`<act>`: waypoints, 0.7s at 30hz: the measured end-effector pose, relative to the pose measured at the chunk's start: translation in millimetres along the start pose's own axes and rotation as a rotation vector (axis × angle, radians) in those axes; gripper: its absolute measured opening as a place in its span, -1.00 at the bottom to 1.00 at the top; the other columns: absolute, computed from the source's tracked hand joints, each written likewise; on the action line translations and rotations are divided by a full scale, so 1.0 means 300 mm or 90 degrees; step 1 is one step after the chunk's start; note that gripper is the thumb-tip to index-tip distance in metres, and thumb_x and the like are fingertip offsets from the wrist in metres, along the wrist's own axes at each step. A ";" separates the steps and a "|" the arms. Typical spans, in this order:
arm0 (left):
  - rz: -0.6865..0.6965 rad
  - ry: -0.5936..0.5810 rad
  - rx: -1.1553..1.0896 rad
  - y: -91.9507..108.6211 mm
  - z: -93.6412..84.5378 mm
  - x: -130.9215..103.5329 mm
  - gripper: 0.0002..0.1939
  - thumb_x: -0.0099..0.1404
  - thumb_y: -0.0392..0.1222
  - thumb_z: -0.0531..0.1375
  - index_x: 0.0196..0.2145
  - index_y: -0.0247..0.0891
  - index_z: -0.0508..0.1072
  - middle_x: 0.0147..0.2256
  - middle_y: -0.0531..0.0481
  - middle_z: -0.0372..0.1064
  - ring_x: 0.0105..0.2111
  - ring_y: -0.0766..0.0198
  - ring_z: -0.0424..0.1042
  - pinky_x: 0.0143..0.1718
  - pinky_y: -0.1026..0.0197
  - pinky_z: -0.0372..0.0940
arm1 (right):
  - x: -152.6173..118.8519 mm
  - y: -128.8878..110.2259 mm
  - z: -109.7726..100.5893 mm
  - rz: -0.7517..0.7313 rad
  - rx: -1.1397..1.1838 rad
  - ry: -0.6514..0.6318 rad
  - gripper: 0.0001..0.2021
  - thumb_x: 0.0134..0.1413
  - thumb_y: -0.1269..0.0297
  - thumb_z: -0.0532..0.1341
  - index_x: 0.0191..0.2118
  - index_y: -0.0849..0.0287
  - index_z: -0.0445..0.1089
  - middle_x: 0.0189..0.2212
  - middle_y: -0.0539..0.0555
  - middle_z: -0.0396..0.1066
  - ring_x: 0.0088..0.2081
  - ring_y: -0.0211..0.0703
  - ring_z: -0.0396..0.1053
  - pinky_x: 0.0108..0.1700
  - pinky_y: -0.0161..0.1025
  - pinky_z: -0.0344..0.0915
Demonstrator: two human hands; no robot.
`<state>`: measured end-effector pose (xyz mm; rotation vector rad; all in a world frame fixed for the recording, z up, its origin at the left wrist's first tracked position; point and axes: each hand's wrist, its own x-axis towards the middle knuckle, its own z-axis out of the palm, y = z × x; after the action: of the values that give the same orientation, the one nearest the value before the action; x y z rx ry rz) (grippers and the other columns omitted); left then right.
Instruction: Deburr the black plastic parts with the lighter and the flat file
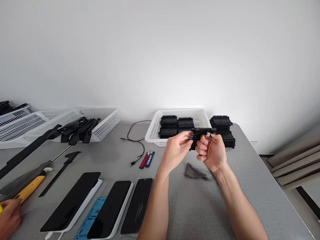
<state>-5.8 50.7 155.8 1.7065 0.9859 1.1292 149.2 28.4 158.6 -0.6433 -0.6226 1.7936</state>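
Note:
My left hand [176, 146] has its fingers closed on the left end of a black plastic part [201, 131] held above the table. The part looks like the ribbed black pieces stacked nearby. My right hand [215, 151] is wrapped round an orange lighter [208, 140], its metal top up by the part's underside. No flame can be made out. Behind my hands stands a white basket [153, 130] with stacks of black pieces [168, 126]. More black pieces [222, 124] are stacked right of it. A grey cloth [197, 172] lies crumpled below my hands.
Red [144, 160] and blue lighters [149, 159] lie beside a black cable [137, 140]. Several phones [110, 208] and a black caliper [60, 174] are further left. Another person's hand [11, 216] is near a yellow-handled tool [31, 189]. White baskets [107, 125] hold long black parts.

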 end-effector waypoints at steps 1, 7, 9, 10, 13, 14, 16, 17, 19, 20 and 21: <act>-0.001 0.003 -0.002 0.000 -0.001 0.000 -0.66 0.31 -0.17 0.21 0.03 -0.25 0.48 -0.05 -0.14 0.55 -0.07 0.10 0.55 0.01 0.10 0.44 | -0.002 -0.002 0.001 0.000 0.001 -0.003 -0.65 -0.03 -0.02 0.09 -0.52 0.09 -0.03 -0.61 -0.14 -0.18 -0.59 -0.33 -0.26 -0.63 -0.43 -0.24; -0.004 0.049 -0.052 0.001 -0.006 0.003 -0.65 0.32 -0.14 0.21 0.04 -0.26 0.47 -0.02 -0.17 0.53 0.01 0.08 0.51 0.06 0.10 0.39 | -0.027 -0.027 0.011 -0.025 -0.100 -0.026 -0.55 0.00 -0.20 0.17 -0.48 0.11 0.10 -0.56 -0.11 -0.04 -0.56 -0.34 -0.14 -0.60 -0.42 -0.17; -0.009 0.085 -0.081 -0.004 -0.010 0.008 -0.64 0.31 -0.11 0.22 0.03 -0.29 0.47 -0.01 -0.20 0.52 0.01 0.07 0.51 0.07 0.09 0.37 | -0.031 -0.044 -0.012 -0.098 -0.168 0.031 -0.57 -0.02 -0.12 0.25 -0.47 0.11 0.11 -0.55 -0.11 0.01 -0.56 -0.34 -0.09 -0.61 -0.42 -0.16; -0.011 0.102 -0.097 -0.009 -0.013 0.011 -0.63 0.30 -0.09 0.23 0.02 -0.30 0.46 -0.01 -0.21 0.52 0.01 0.06 0.51 0.07 0.09 0.37 | -0.030 -0.053 -0.030 -0.141 -0.206 0.074 -0.58 -0.02 -0.08 0.28 -0.47 0.11 0.11 -0.55 -0.10 0.04 -0.56 -0.34 -0.06 -0.62 -0.42 -0.14; -0.001 0.137 -0.142 -0.027 -0.022 0.020 -0.59 0.28 -0.04 0.27 0.02 -0.28 0.43 0.01 -0.23 0.50 0.02 0.05 0.49 0.05 0.09 0.37 | -0.015 -0.076 -0.093 -0.209 -0.319 0.200 -0.58 0.02 -0.12 0.29 -0.44 0.11 0.19 -0.52 -0.04 0.22 -0.53 -0.29 0.16 -0.66 -0.41 0.03; 0.005 0.135 -0.154 -0.033 -0.024 0.022 -0.58 0.27 -0.02 0.27 0.02 -0.27 0.41 0.03 -0.23 0.48 0.03 0.04 0.48 0.03 0.09 0.38 | -0.006 -0.080 -0.110 -0.196 -0.342 0.226 -0.57 0.02 -0.16 0.29 -0.41 0.12 0.22 -0.50 -0.01 0.28 -0.51 -0.25 0.25 -0.67 -0.40 0.10; 0.013 0.109 -0.182 -0.040 -0.024 0.025 -0.55 0.28 0.01 0.27 0.04 -0.24 0.38 0.06 -0.23 0.46 0.04 0.04 0.47 -0.02 0.11 0.40 | 0.010 -0.080 -0.131 -0.133 -0.344 0.234 -0.53 0.01 -0.23 0.28 -0.36 0.12 0.27 -0.45 0.03 0.35 -0.46 -0.16 0.40 -0.67 -0.36 0.24; 0.018 0.090 -0.196 -0.040 -0.023 0.025 -0.55 0.28 0.02 0.27 0.04 -0.23 0.37 0.07 -0.23 0.45 0.05 0.04 0.46 -0.04 0.11 0.40 | 0.017 -0.077 -0.134 -0.089 -0.326 0.212 -0.52 0.01 -0.24 0.28 -0.33 0.12 0.29 -0.43 0.05 0.38 -0.44 -0.13 0.45 -0.66 -0.33 0.30; 0.032 0.056 -0.212 -0.032 -0.017 0.023 -0.57 0.29 0.02 0.27 0.03 -0.23 0.37 0.08 -0.22 0.44 0.07 0.03 0.44 -0.03 0.10 0.40 | 0.027 -0.066 -0.131 -0.009 -0.273 0.125 -0.54 0.03 -0.22 0.28 -0.27 0.13 0.33 -0.41 0.07 0.42 -0.42 -0.08 0.50 -0.63 -0.29 0.39; 0.041 0.047 -0.210 -0.025 -0.014 0.020 -0.59 0.29 0.02 0.27 0.01 -0.23 0.38 0.07 -0.22 0.44 0.07 0.04 0.44 -0.01 0.10 0.40 | 0.029 -0.060 -0.127 0.018 -0.245 0.074 -0.56 0.04 -0.17 0.30 -0.25 0.14 0.35 -0.40 0.09 0.44 -0.41 -0.08 0.51 -0.62 -0.29 0.41; 0.050 0.046 -0.203 -0.016 -0.012 0.018 -0.62 0.30 0.02 0.27 -0.02 -0.23 0.40 0.04 -0.21 0.46 0.06 0.04 0.45 0.00 0.10 0.39 | 0.031 -0.054 -0.123 0.031 -0.221 0.031 -0.59 0.03 -0.11 0.34 -0.24 0.14 0.35 -0.40 0.09 0.45 -0.41 -0.09 0.51 -0.61 -0.30 0.42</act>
<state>-8.4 58.0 153.6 1.4661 0.7407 1.3286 183.0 45.5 142.2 -0.9397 -0.9015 1.7237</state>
